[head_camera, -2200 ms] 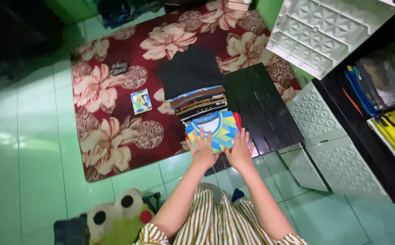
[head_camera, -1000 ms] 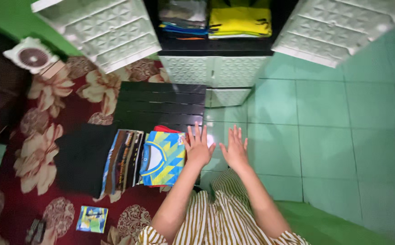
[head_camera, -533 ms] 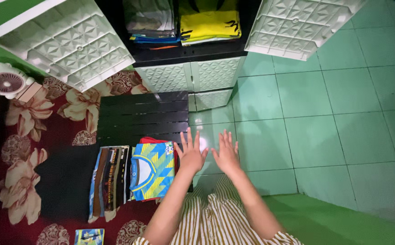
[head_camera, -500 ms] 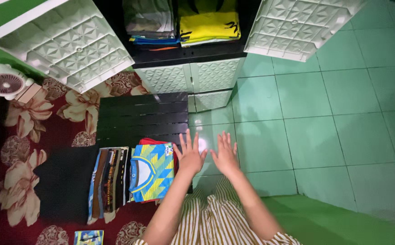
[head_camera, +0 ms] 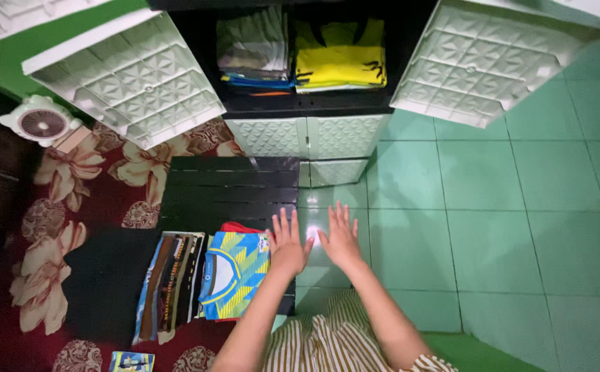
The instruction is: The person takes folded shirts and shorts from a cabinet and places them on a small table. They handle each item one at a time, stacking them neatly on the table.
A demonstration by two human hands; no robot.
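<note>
Both of our hands are spread flat with the fingers fanned and hold nothing. Our left hand [head_camera: 287, 242] hovers at the right edge of the folded jersey [head_camera: 236, 274], a smooth blue and yellow zigzag print with a white collar, its fingertips close to the cloth; we cannot tell whether they touch. Our right hand [head_camera: 339, 238] hangs just beside it over the glossy green floor tiles [head_camera: 493, 227]. The jersey tops a stack lying on its side along a black slatted board [head_camera: 228, 189], with striped folded shirts [head_camera: 174, 282] next and a plain black cloth [head_camera: 107, 282] beyond. These rest on a dark red carpet [head_camera: 59, 227] with big cream flowers. Ahead stands a cabinet with embossed, diamond-patterned pale doors [head_camera: 131, 83] swung open, showing a yellow folded pile [head_camera: 340, 58] and a grey one [head_camera: 253, 45]. A small round white fan [head_camera: 39, 122] sits at left.
</note>
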